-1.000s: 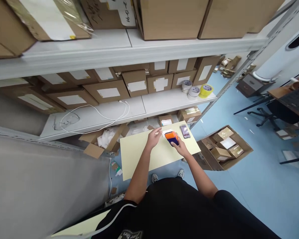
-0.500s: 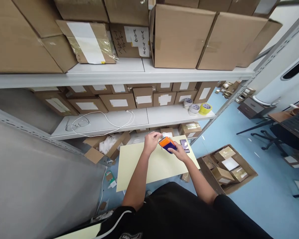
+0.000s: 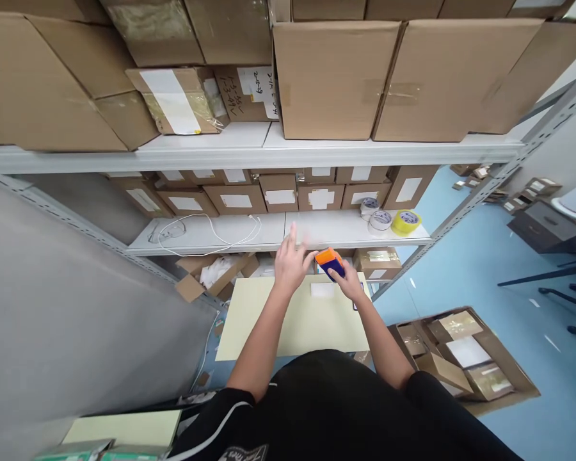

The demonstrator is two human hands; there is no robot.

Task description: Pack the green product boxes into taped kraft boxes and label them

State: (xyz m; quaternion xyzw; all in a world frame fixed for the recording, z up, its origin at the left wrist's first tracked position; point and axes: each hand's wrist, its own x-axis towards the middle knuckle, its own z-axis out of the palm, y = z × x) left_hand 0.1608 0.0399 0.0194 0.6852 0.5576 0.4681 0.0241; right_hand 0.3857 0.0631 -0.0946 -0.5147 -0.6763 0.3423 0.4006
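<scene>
My right hand (image 3: 346,282) is wrapped round an orange and dark blue handheld item (image 3: 329,261), above the right part of a pale yellow board (image 3: 269,320). Just left of that item, my left hand (image 3: 290,261) is raised with its fingers apart and holds nothing; some of its fingers are blurred. On the board below the item lies a small white label or paper (image 3: 322,290). A phone (image 3: 361,286) shows only in part, behind my right hand and wrist.
Tape rolls (image 3: 406,222) and a white cable (image 3: 211,221) rest on the middle shelf (image 3: 317,224). Large cartons (image 3: 336,83) fill the upper shelf. An open box (image 3: 192,288) stands left of the board. A big carton of smaller boxes (image 3: 509,378) is on the floor at right.
My left hand has opened from a pinch near the item and lifted slightly. The white paper on the board now shows clearly. The camera view has shifted.
</scene>
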